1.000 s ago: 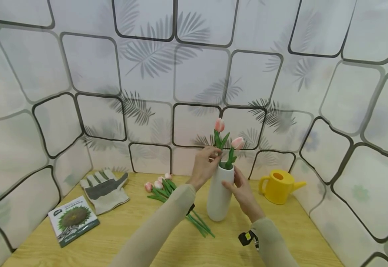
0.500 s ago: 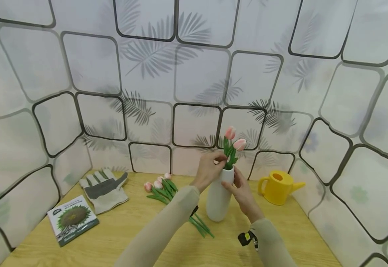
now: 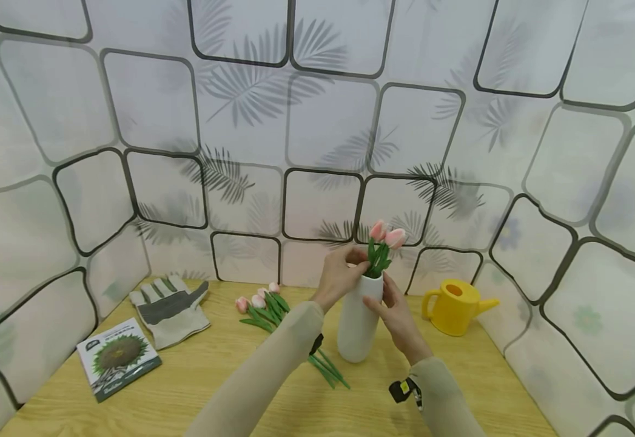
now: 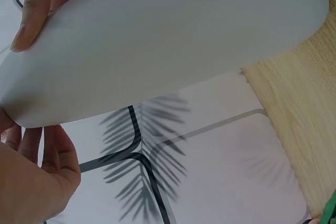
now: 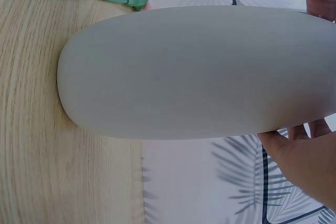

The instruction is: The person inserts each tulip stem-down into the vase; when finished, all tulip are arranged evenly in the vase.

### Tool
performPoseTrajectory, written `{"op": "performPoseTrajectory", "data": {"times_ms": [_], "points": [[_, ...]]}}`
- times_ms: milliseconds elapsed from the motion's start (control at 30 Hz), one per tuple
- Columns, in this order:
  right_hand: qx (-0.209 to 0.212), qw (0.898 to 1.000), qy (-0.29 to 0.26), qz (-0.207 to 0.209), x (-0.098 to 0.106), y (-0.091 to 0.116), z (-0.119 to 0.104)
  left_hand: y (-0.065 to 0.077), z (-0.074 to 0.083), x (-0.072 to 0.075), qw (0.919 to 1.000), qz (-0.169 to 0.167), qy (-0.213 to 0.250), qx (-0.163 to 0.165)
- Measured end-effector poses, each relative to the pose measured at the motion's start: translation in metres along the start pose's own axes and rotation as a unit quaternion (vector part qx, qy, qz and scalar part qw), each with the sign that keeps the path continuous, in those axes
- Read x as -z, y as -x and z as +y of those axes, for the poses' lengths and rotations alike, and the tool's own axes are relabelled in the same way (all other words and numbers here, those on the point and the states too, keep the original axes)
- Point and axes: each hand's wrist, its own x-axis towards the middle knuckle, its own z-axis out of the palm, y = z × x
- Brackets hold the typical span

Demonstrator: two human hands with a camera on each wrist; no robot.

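Observation:
A tall white vase (image 3: 358, 321) stands on the wooden table. Two pink tulips rise from its mouth: the left tulip (image 3: 377, 230) and, just right of it, the other tulip (image 3: 395, 238). My left hand (image 3: 341, 273) pinches the left tulip low on its green part, right at the vase rim. Against the vase's upper right side, my right hand (image 3: 396, 312) grips with thumb and fingers on either side. The vase's pale body fills much of both wrist views, with the right hand (image 5: 304, 158) at its upper end; the stems inside are hidden.
More tulips (image 3: 265, 309) lie on the table left of the vase, their stems passing beneath my left forearm. A yellow watering can (image 3: 455, 308) stands right. Far left lie a pair of grey-white gloves (image 3: 172, 312) and a sunflower packet (image 3: 119, 358). Patterned walls enclose the table.
The left tulip has gone down into the vase and shifted right, its bloom now beside the other one. My left hand moved right and slightly down with it; the right hand stays on the vase.

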Motion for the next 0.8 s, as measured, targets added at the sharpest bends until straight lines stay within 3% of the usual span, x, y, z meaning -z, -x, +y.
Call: {"op": "performPoseTrajectory", "data": {"times_ms": [467, 633, 800], "points": [[-0.006, 1.000, -0.001, 0.000, 0.000, -0.001, 0.001, 0.002, -0.006, 0.017, 0.9942, -0.027, 0.074, 0.073], [-0.002, 1.000, 0.000, 0.006, 0.000, 0.000, 0.000, 0.005, -0.011, 0.027, 0.9932, -0.035, 0.084, 0.073], [0.000, 1.000, 0.001, 0.008, 0.000, 0.001, 0.000, 0.009, -0.031, 0.036, 0.9912, -0.043, 0.115, 0.050]]}}
